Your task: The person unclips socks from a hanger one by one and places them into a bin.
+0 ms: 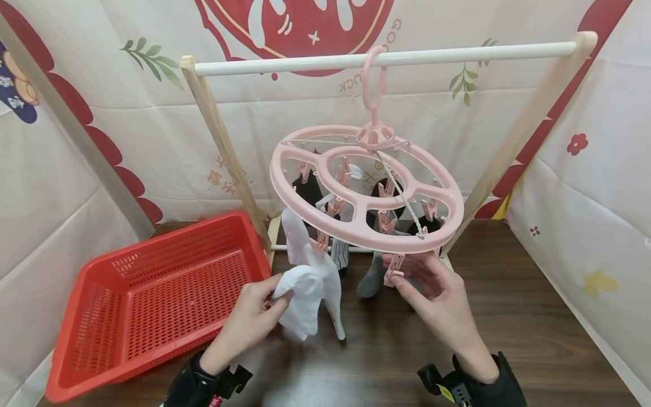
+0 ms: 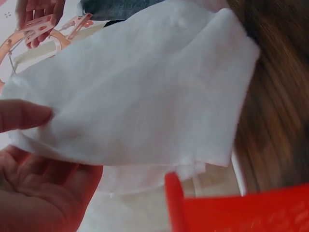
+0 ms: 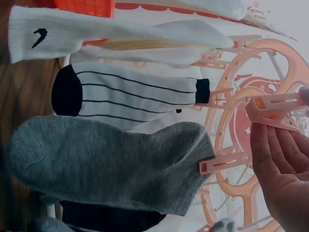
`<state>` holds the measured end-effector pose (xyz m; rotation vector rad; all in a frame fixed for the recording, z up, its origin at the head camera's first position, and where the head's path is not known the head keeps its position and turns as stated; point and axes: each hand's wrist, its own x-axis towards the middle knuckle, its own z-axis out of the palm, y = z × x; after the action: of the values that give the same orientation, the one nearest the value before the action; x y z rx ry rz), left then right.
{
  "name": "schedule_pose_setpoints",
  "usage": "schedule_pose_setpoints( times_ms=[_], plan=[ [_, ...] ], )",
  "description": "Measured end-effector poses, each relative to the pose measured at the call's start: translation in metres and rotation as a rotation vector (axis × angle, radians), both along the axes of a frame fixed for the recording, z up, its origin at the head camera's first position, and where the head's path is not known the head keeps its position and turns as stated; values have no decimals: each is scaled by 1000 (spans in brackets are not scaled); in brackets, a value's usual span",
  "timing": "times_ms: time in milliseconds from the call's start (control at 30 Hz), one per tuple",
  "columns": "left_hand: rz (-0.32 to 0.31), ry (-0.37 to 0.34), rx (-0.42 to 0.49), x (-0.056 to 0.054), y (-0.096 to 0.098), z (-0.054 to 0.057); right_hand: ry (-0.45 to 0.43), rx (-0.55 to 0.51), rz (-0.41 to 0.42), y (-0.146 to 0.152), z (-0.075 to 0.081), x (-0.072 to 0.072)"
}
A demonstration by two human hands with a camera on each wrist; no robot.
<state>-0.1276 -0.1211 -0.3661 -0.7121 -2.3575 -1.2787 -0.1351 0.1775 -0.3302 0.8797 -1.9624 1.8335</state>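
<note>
My left hand [image 1: 250, 316] pinches a plain white sock [image 1: 300, 299] between thumb and fingers, below the left front of the hanger. In the left wrist view the white sock [image 2: 145, 92] spreads wide from the fingertips. At the hanger's front right, my right hand [image 1: 438, 289] holds a pink clothespin [image 1: 394, 270] by thumb and fingers. The right wrist view shows nothing in that clothespin [image 3: 263, 108]. From the round pink hanger [image 1: 285, 181] hang a grey sock [image 3: 106, 162], a striped sock [image 3: 135, 87] and a white sock with a black logo [image 3: 111, 34], all clipped.
A red plastic basket [image 1: 91, 294] stands on the wooden table [image 1: 534, 316] at left. The hanger's hook [image 1: 373, 85] loops over a white rod [image 1: 285, 65] between wooden posts [image 1: 218, 124]. A printed cloth [image 1: 152, 102] lines the back and sides.
</note>
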Motion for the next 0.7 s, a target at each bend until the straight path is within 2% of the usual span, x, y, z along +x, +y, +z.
schedule_pose_setpoints(
  times_ms=[133,400,567,700],
  plan=[
    [42,35,-8,1,-11,9,5,14,-7,3,1,0],
    [48,111,-68,-4,-23,24,1,104,-60,4,3,1],
    [44,117,-115,-8,-34,31,41,107,-57,4,1,-1],
    [80,117,-161,-12,-45,34,71,113,-48,3,-1,-3]
  ],
)
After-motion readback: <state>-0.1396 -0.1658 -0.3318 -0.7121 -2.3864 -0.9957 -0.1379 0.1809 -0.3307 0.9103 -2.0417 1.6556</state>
